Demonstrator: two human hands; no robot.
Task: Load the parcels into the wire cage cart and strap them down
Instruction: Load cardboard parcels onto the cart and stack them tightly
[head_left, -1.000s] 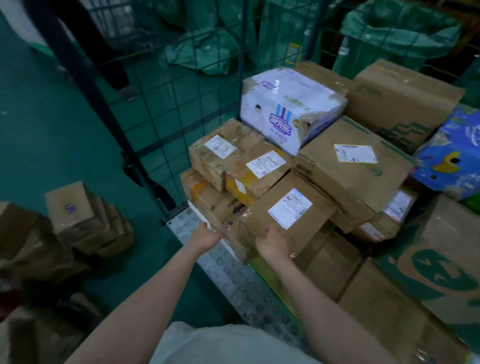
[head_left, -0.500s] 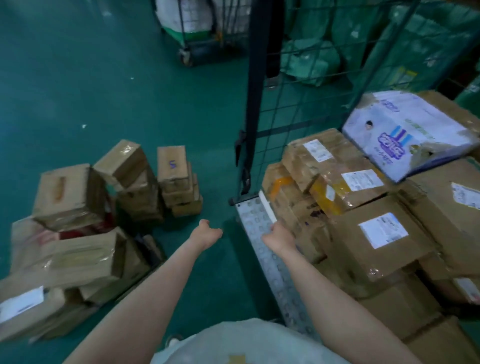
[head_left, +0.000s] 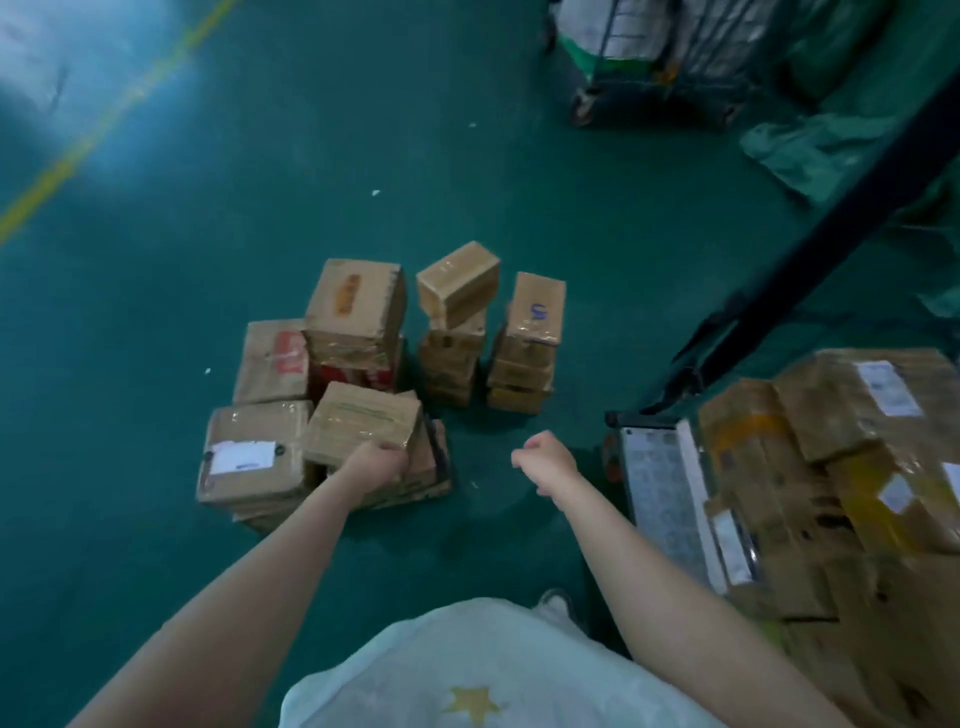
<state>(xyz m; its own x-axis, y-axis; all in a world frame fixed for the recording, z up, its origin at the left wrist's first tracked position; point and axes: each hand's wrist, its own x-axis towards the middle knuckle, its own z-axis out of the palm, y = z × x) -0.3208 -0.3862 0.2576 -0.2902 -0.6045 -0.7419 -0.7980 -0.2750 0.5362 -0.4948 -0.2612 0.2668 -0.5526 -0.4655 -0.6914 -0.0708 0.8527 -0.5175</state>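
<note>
Where the green floor (head_left: 156, 291) shines on the far left, a yellow line (head_left: 104, 119) runs slanting across it. Next comes a pile of brown boxes sitting on the floor, outside the cart. A box with a white sticker (head_left: 249, 462) is nearest on the left. Behind it is a box with a red mark (head_left: 272, 361), and a tall box (head_left: 356, 306) stands just beside that one. A flat box (head_left: 361, 421) lies tilted on top of the near ones. The left hand (head_left: 374, 465) is at the near edge of this flat box with its fingers curled. I cannot tell if it has a real hold on the box or only touches it.

Two small stacks stand close together a bit further right. One has a leaning box (head_left: 457, 283) on top, and the other has a box with a blue scribble (head_left: 535, 309) on top.

The right hand (head_left: 545, 460) hangs in the air over the bare floor. Its fingers are curled in and it holds nothing.

On the right is the cart, with a bumpy metal floor plate (head_left: 660, 499) and a dark post (head_left: 831, 234) going up. Many taped parcels (head_left: 810, 467) are piled inside it, touching one another.
</note>
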